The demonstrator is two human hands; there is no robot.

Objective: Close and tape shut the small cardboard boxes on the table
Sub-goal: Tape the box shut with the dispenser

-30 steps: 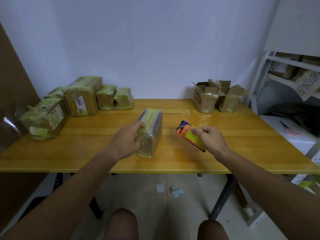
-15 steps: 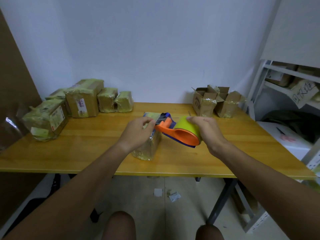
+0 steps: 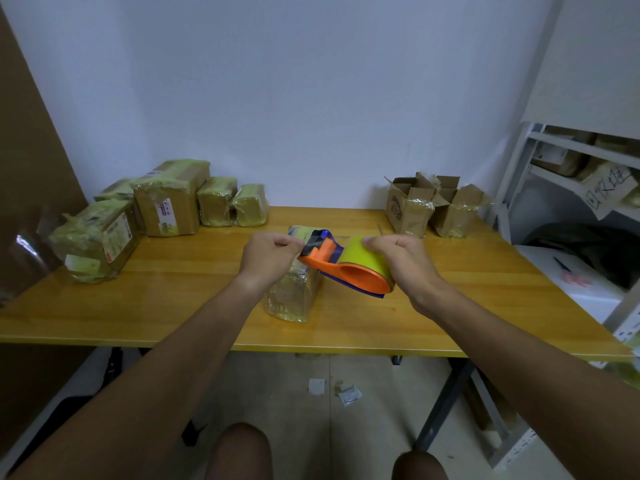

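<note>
Taped box (image 3: pixel 294 292) just below left fingers (image 3: pixel 287 241), pinching tape end at dispenser (image 3: pixel 341 268); right hand (image 3: pixel 401 261) curled round yellow roll (image 3: pixel 363 254). No legible writing.

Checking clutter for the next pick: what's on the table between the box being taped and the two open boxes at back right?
Head view: only bare table between the taped box and the open boxes.

Packing rm — taped parcels (image 3: pixel 166 206), stock shelving (image 3: pixel 568 157).
</note>
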